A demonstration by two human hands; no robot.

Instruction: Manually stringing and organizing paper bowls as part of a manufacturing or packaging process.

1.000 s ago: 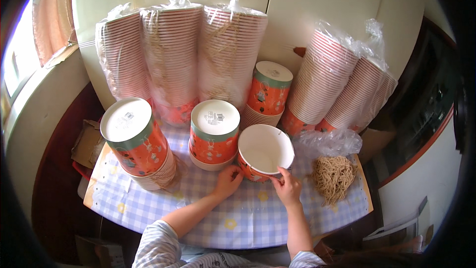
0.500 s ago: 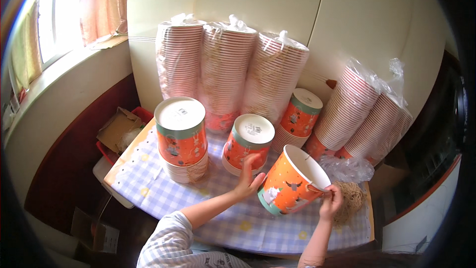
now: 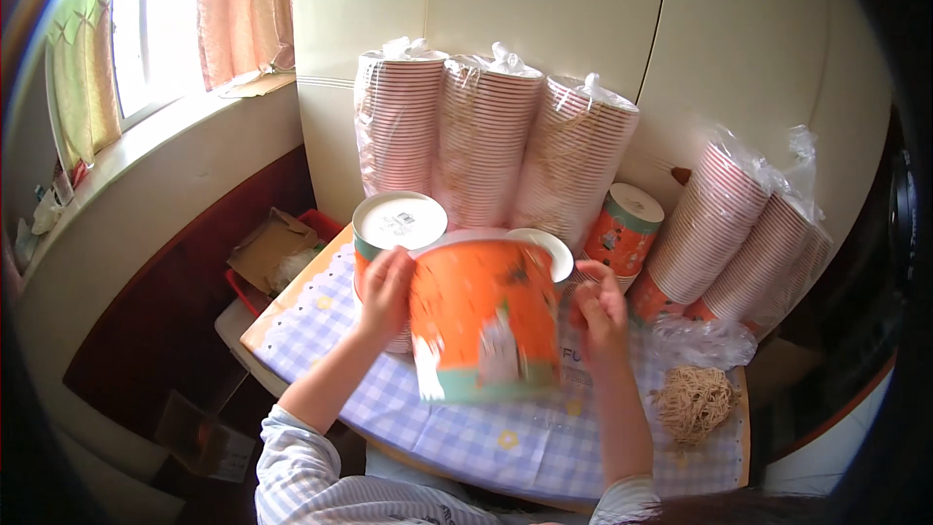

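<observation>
An orange paper bucket with a green band at its base is held up over the table, upright and blurred by motion. My left hand is closed on its left rim. Beside the right rim is my right hand, fingers pinched together; whether they hold a bit of cord cannot be made out. Just behind my left hand stands an upside-down bucket stack, its white base up. Another upturned bucket is mostly hidden behind the held one. A tangled bundle of tan cord lies right of my right forearm.
Tall plastic-wrapped bucket stacks stand along the back, with more leaning wrapped stacks at right. An upturned orange stack stands between them. Crumpled clear plastic lies beside the cord on the checked tablecloth. A red crate is off the table's left.
The bucket has moved left and up, from tilted to upright. My left hand has gone from open beside it to gripping its rim. My right hand has moved left and up with it.
</observation>
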